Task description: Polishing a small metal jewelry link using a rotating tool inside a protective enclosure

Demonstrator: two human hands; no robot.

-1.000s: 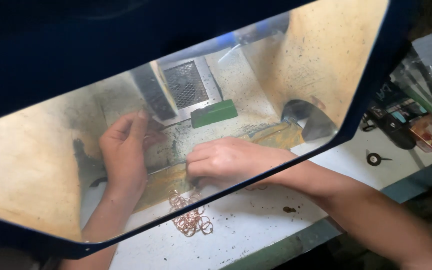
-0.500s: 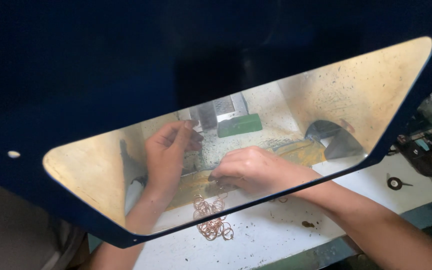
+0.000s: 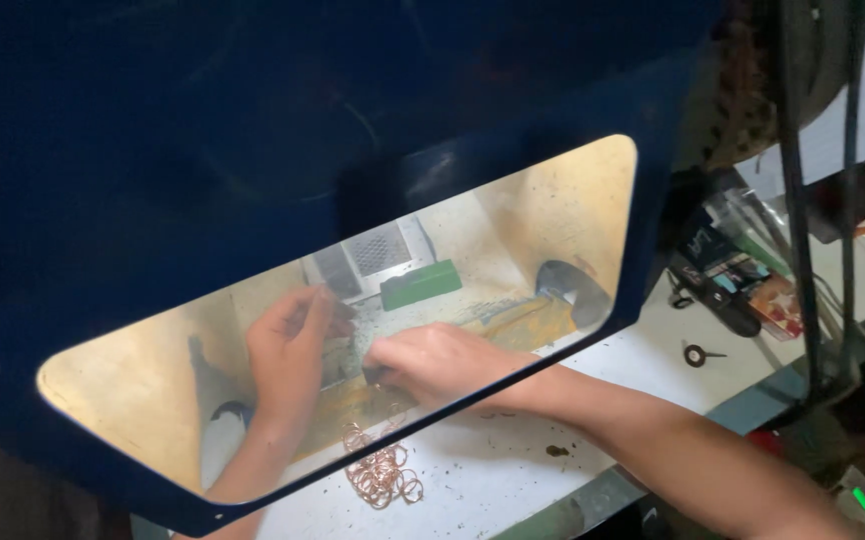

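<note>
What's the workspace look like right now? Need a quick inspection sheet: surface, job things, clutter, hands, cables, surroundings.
Surface: white bench top, speckled with dark crumbs and dust.
Job's things: pile of copper rings at the near edge of the bench; a small piece under the hands is too hidden to tell.
Clutter: green block behind the hands; small black ring on the bench at the right; packets beyond it.
Hands: left hand raised, fingers pinched; right hand palm down, fingers bent at the work spot. Grip not clear.
Cables: dark cables hang at the right.
Surroundings: dark blue hood with a window; dusty tan walls and a metal grille inside.
</note>
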